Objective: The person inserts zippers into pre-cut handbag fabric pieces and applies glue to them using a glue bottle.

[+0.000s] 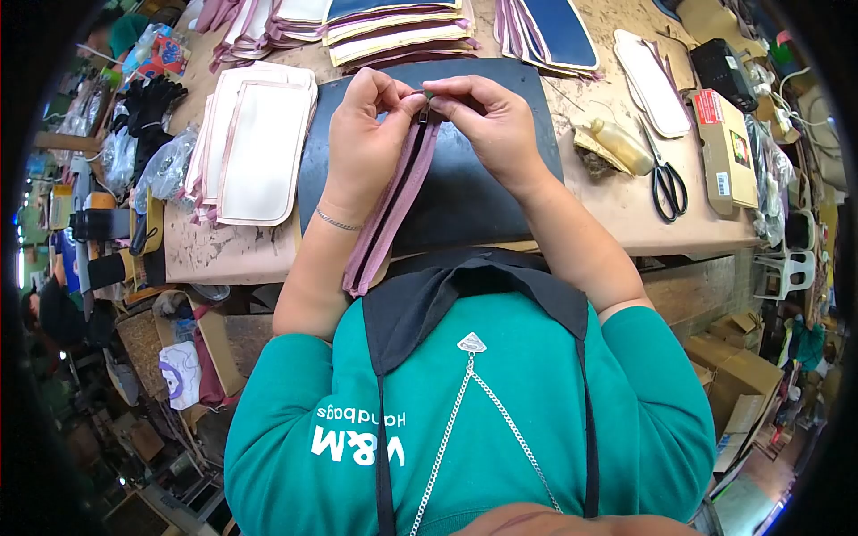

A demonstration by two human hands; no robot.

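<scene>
A mauve zipper strip [393, 214] with a dark centre hangs from my fingers down toward the table's front edge. My left hand [371, 125] pinches its upper end beside the metal zipper pull [424, 114]. Opposite it, my right hand [478, 116] is closed at the same end, thumb and forefinger together on the zipper. The fingertips of both hands nearly meet there, and a small greenish bit shows between them. Beneath the hands lies a black mat [474, 201].
White panels with pink edging [259, 152] lie left of the mat. Stacked panels [398, 36] and blue panels [559, 36] are at the back. On the right are black-handled scissors [668, 189], a glue bottle [623, 146], a cardboard box [726, 156] and a white panel [651, 85].
</scene>
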